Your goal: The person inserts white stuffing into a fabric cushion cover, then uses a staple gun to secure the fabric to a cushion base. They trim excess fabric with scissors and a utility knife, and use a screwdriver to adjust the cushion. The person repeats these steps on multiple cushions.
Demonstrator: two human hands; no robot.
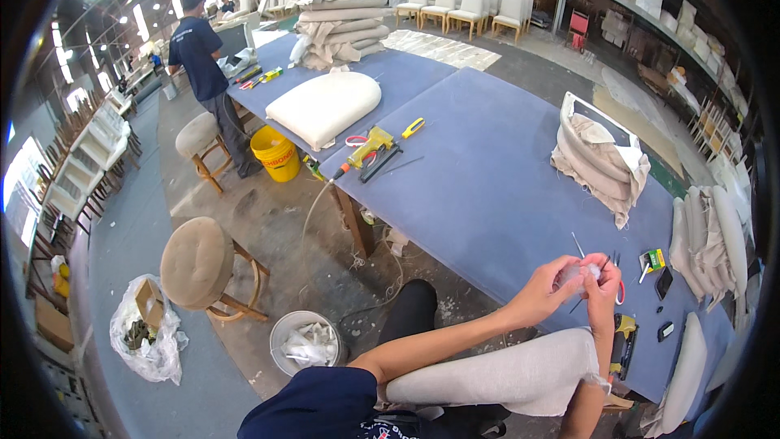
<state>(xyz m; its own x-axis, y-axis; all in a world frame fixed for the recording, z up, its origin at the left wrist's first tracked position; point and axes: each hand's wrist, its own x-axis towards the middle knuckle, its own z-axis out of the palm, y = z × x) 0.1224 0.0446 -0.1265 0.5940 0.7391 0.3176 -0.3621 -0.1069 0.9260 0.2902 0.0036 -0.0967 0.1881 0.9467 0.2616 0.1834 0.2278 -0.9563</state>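
Note:
My left hand (552, 286) and my right hand (600, 289) meet over the table's near edge, at the right. Both are closed on a small, crumpled, whitish wad (571, 274); its material is hard to tell. A beige upholstered seat cushion (504, 375) lies across my lap, under my forearms. Just beyond my fingers are slim tools, partly covered by the hands, and the red handle of a pair of scissors (621, 293). A yellow staple gun (625, 333) rests beside my right forearm.
The blue table (479, 162) carries another staple gun (374, 150), a yellow-handled screwdriver (414, 128), a pale cushion (325, 106) and stacked covers (340, 28). A bucket of scraps (307, 343) and a round stool (195, 264) stand left. A person (197, 53) works at the far left.

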